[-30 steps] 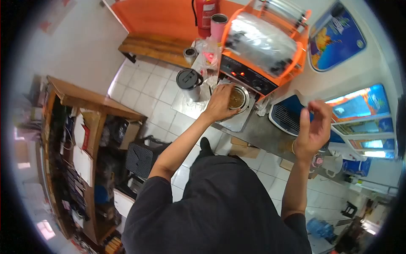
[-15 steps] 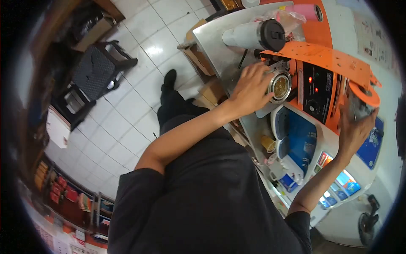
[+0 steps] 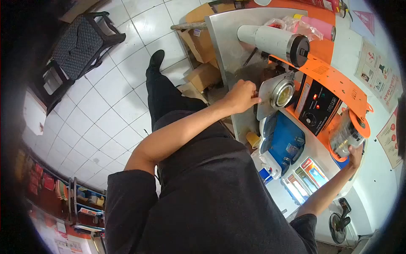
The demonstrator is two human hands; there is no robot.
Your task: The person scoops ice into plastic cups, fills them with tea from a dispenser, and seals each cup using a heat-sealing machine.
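Left hand point(image 3: 242, 95) rests loosely curled at the edge of the steel desk point(image 3: 224, 38), its grip pinching nothing, fingertips just short of the sealer's tray point(image 3: 265, 95). The cup point(image 3: 282, 93) sits upright in the tray ring, lying to the right of that hand and nearer to it than to the other. Right hand point(image 3: 354, 155) reaches to the far side of the orange sealer point(image 3: 325, 101), under the film roll point(image 3: 344, 135); whether its grip is closed cannot be told. A white tumbler point(image 3: 270, 40) stands beyond.
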